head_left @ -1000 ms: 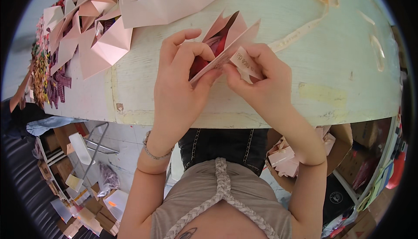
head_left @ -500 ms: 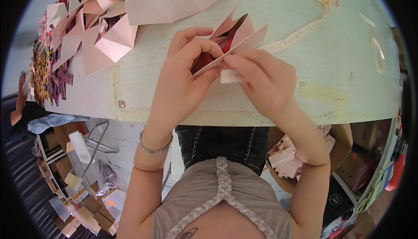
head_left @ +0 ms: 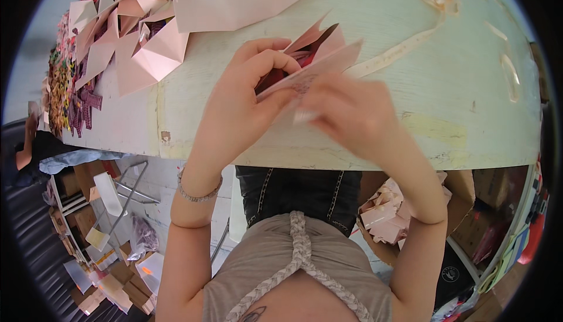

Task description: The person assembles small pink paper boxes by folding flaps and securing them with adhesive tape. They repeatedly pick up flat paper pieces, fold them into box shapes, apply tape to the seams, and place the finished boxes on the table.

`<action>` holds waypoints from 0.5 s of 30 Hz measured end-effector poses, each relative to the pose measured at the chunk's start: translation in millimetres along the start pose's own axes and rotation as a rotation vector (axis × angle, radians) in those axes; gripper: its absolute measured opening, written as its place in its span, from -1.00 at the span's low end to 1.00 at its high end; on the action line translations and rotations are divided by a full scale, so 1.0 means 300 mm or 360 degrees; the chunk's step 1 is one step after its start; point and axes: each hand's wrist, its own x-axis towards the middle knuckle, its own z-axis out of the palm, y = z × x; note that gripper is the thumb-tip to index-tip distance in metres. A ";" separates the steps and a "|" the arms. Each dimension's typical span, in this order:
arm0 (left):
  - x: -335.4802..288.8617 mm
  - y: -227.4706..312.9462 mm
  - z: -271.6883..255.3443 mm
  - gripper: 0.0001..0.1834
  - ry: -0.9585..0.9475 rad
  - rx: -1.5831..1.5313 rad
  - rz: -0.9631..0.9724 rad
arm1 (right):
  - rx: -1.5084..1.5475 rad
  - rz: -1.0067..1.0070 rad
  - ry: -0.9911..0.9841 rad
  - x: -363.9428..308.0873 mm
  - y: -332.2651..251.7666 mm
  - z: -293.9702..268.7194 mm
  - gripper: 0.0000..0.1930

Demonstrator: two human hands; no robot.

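Hands at near edge of pale green table [head_left: 469,87]. Left hand [head_left: 240,108] curled shut, pinching folded pink paper piece [head_left: 319,52]. Right hand [head_left: 352,117] blurred, grip unclear, touching paper's lower edge. Risk: hasty tug tearing or creasing thin paper.

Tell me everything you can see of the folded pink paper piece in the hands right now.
The folded pink paper piece looks like thin card, creased into pointed flaps, with a dark red inside. It sits above the pale table near its front edge. The left hand pinches its left end; the blurred right hand touches its lower edge.
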 end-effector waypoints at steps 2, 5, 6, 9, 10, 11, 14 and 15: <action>-0.001 0.000 0.009 -0.66 0.0119 0.0078 0.0022 | 0.0079 0.0093 -0.0385 -0.043 -0.029 -0.011 -0.78; -0.013 0.018 0.030 -0.60 0.0260 0.0367 0.0065 | 0.0320 0.0592 -0.0581 -0.085 -0.038 -0.010 -0.84; -0.018 0.024 0.032 -0.58 0.0236 0.0506 0.0085 | 0.0499 0.0882 -0.0442 -0.063 -0.050 -0.027 -0.82; -0.024 0.033 0.021 -0.57 0.0044 0.0958 0.0165 | 0.1111 0.1292 -0.0097 -0.045 -0.037 -0.044 -0.80; -0.024 0.033 0.025 -0.55 0.0074 0.0917 0.0161 | 0.1328 0.1347 0.0008 -0.046 -0.030 -0.044 -0.81; -0.028 0.034 0.029 -0.54 0.0115 0.0886 0.0148 | 0.1378 0.1261 0.0059 -0.043 -0.031 -0.031 -0.81; -0.030 0.018 0.043 -0.52 0.0204 0.0723 0.0081 | 0.1266 0.0952 0.0217 -0.037 -0.046 -0.015 -0.79; -0.035 0.007 0.042 -0.52 0.0245 0.0664 0.0044 | 0.1071 0.0800 0.0258 -0.037 -0.060 -0.047 -0.79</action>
